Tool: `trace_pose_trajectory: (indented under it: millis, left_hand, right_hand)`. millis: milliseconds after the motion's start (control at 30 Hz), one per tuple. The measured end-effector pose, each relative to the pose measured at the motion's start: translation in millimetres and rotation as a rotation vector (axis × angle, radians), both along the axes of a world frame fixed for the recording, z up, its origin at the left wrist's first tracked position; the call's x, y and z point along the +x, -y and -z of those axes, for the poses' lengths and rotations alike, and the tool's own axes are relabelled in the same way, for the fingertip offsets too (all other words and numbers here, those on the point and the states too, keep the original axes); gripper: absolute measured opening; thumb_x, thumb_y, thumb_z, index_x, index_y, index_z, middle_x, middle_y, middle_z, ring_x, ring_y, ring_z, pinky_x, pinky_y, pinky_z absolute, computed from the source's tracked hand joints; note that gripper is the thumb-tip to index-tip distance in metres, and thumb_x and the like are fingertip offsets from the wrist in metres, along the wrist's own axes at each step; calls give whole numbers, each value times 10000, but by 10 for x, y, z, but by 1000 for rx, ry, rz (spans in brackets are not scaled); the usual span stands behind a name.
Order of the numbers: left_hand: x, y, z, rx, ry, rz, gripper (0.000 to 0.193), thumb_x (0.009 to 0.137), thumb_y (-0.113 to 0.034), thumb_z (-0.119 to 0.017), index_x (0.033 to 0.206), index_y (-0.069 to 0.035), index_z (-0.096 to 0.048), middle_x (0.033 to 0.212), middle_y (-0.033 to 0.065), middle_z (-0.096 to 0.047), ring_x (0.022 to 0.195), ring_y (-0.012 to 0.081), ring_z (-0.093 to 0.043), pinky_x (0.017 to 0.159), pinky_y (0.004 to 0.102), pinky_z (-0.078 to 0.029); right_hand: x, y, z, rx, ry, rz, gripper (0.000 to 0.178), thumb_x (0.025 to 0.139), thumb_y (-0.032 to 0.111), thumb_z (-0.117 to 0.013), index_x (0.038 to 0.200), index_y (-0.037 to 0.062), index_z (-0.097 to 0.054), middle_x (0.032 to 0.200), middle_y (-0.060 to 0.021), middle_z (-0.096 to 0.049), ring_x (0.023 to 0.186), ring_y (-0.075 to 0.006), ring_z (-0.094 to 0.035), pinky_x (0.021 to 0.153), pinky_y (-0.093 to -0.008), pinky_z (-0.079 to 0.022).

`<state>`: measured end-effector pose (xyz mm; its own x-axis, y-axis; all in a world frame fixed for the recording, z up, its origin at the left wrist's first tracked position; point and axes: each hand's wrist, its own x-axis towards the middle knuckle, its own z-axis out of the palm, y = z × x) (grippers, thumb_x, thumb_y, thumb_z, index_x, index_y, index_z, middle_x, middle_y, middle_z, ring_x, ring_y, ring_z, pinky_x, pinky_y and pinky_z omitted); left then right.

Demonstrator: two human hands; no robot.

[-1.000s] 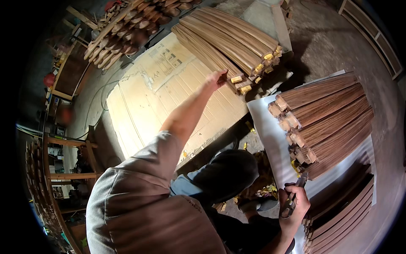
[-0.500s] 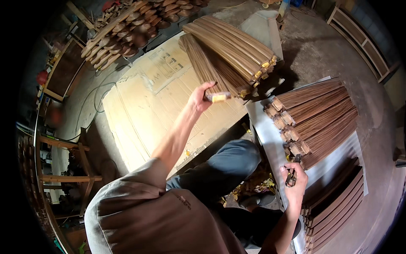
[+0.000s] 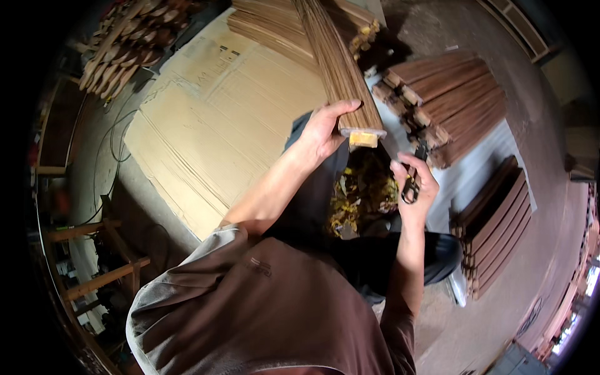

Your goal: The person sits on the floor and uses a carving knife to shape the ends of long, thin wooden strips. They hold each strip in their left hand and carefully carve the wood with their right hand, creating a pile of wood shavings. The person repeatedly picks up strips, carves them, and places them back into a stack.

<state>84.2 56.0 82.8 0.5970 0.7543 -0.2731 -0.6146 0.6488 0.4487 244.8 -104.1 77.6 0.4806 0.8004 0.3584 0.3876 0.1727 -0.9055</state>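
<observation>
My left hand (image 3: 324,129) grips a long brown wood-grained slat (image 3: 347,78) near its near end, thumb on top and fingers underneath. Yellow tape (image 3: 363,139) covers the narrow stub at that end. Just to the right, my right hand (image 3: 419,190) is closed around a small dark hand tool (image 3: 421,152) with a black loop at its lower end; its exact kind is not clear. The tool is apart from the slat. Below the slat, scraps of yellow tape (image 3: 353,203) lie heaped on the floor between my legs.
More slats (image 3: 269,37) lie on a large cardboard sheet (image 3: 200,137) at the far left. To the right, a fanned stack of slats (image 3: 462,84) with bare ends rests on a white sheet (image 3: 478,156), beside darker curved slats (image 3: 500,225). A wooden frame (image 3: 103,281) stands at left.
My left hand has drawn the slat toward me and to the right, off the pile. My right hand has moved up closer to it with the tool. The view has shifted too.
</observation>
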Motion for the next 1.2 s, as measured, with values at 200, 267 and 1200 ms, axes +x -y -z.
trace_pose_trajectory:
  millis: [200, 267, 1200]
  left_hand:
    - [83, 29, 92, -11, -93, -7, 307, 926, -65, -646, 1199, 60, -581, 1110, 154, -671, 1016, 266, -674, 949, 447, -560]
    - [99, 29, 84, 9, -122, -8, 308, 927, -71, -643, 1200, 57, -581, 1105, 147, -670, 1014, 259, -674, 946, 435, -559]
    - [544, -327, 484, -104, -62, 194, 506, 910, -294, -750, 1249, 26, -552, 1100, 163, -671, 979, 298, -694, 865, 469, -605]
  right_hand:
    - [-394, -152, 130, 43, 74, 140, 319, 765, -37, -819, 1059, 12, -705, 1004, -109, -696, 781, -171, -703, 683, -286, -548]
    - [-409, -239, 98, 82, 253, 153, 326, 750, -37, -826, 1048, 20, -705, 1004, -129, -697, 810, -237, -707, 702, -320, -554]
    - [-644, -395, 373, -34, -36, 415, 262, 923, 75, -730, 1095, -96, -633, 871, -125, -686, 725, -157, -677, 654, -282, -592]
